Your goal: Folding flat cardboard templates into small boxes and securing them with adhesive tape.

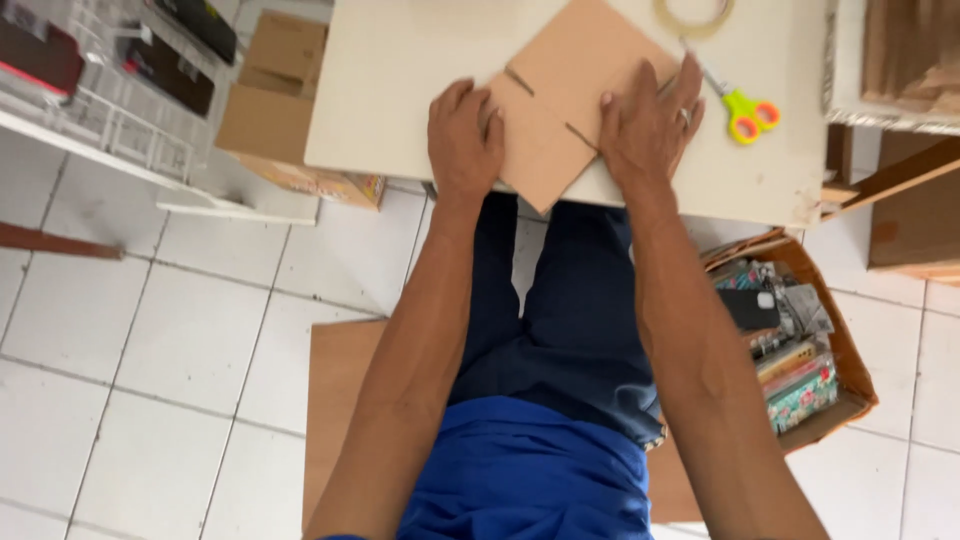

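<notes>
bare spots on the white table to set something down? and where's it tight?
Free: the table left of the flattened cardboard box, up to its left edge; also the strip right of the scissors toward the table's right edge. Crowded: the centre, where the left hand and right hand press on the cardboard, and the corner between tape roll and scissors.
</notes>
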